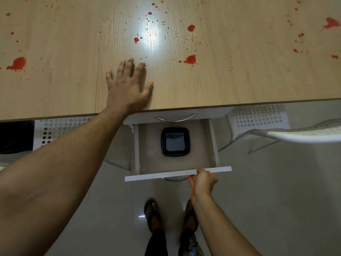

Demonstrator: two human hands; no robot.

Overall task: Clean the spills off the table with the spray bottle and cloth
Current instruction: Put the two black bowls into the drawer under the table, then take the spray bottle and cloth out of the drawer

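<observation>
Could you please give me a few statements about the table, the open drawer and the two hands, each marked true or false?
1. The left hand lies flat on the table. True.
2. The right hand holds a spray bottle. False: it grips the front panel of the open drawer.
3. Red spills are scattered over the tabletop. True.
4. The drawer holds a folded cloth. False: only a black square container shows inside.
5. The drawer above the open one is pulled out too. False: its front, with a curved metal handle, sits shut under the table edge.
</observation>
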